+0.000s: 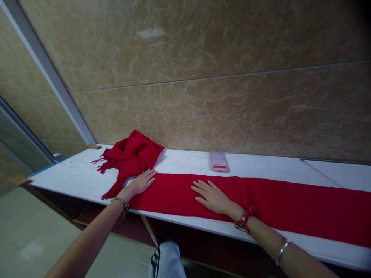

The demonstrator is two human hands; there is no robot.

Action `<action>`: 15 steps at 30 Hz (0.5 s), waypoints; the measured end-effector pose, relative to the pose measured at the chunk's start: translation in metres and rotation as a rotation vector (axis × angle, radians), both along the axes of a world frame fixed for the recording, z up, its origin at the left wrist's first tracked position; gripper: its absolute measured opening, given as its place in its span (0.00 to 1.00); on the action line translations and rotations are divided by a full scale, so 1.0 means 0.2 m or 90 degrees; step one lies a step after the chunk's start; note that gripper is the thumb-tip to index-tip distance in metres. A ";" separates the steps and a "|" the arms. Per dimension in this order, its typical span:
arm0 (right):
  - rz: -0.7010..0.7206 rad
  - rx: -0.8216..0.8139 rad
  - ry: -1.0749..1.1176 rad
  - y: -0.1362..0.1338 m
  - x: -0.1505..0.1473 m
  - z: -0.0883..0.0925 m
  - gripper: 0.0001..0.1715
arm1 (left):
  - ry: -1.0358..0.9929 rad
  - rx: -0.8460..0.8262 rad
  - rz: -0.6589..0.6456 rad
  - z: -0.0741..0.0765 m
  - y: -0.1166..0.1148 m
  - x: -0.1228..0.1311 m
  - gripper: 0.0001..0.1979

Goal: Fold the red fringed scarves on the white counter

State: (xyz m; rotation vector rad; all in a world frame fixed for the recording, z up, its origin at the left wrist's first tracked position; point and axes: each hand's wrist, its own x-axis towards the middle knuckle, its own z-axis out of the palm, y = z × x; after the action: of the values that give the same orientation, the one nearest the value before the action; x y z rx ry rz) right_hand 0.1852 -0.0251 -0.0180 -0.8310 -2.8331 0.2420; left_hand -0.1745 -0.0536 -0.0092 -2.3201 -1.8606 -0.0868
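A red scarf lies flat in a long strip along the white counter, running off the right side of the view. My left hand rests on its left end, fingers extended. Flat on the strip further right lies my right hand, with its fingers spread. Beyond my left hand sits a crumpled heap of red fringed fabric; whether it joins the flat strip is hidden near my left hand.
The white counter stands against a brown marbled tile wall. A small pinkish packet-like item, blurred out, lies near the wall. Small wooden blocks sit at the counter's left corners. Dark open shelving is underneath.
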 end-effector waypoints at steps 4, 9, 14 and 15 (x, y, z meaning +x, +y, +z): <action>-0.013 0.006 0.004 -0.01 -0.05 0.01 0.31 | 0.049 0.057 0.014 0.04 0.00 0.26 0.22; -0.063 0.020 -0.007 0.04 -0.03 0.02 0.33 | -0.026 0.016 -0.006 -0.01 0.04 0.57 0.26; -0.217 0.024 -0.058 0.16 0.37 -0.01 0.32 | -0.029 -0.041 -0.044 -0.08 0.11 0.45 0.27; -0.255 0.025 -0.072 0.18 0.49 -0.02 0.32 | -0.028 -0.042 -0.056 -0.08 0.13 0.41 0.27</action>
State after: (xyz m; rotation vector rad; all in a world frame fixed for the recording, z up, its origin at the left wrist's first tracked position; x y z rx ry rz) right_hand 0.2827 0.0115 -0.0224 -1.4132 -2.6788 0.0842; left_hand -0.0916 -0.0282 -0.0261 -2.4639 -1.8062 -0.0892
